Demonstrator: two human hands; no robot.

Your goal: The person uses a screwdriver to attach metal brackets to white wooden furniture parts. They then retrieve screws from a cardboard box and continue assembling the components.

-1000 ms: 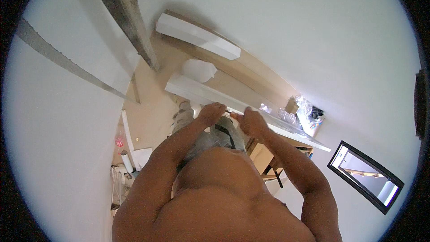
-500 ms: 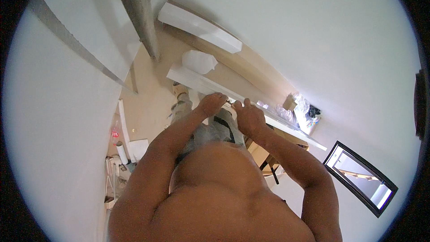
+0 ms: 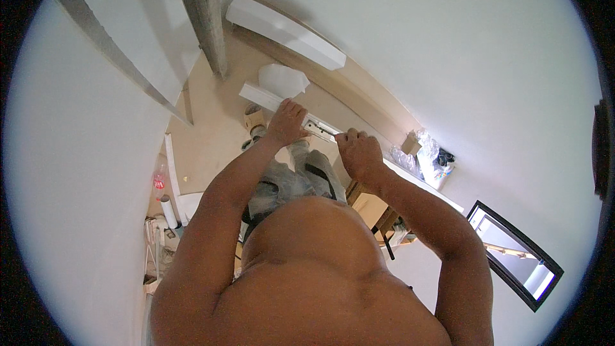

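A long white strip [image 3: 258,95] runs slantwise in front of me, from the middle left down toward the right. My left hand [image 3: 287,123] has its fingers closed over the strip's edge. Between the hands is a small white fitting [image 3: 315,129] with dark slots. A thin dark shaft [image 3: 325,131] lies across that fitting and reaches my right hand [image 3: 360,156]. My right hand is closed around its end, and the fingers hide what it grips. Below the strip are my legs in greyish trousers [image 3: 282,186].
A white boxy panel [image 3: 285,31] lies along the far wall, near a white sheet [image 3: 283,81]. A grey post [image 3: 202,19] stands at upper left. Clear plastic wrapping [image 3: 426,154] and a black-framed mirror [image 3: 554,266] are on the right. A bottle [image 3: 159,182] stands at left.
Both hands have moved apart, the left going up and left, the right a little to the right. The fitting and dark shaft between them now show more fully.
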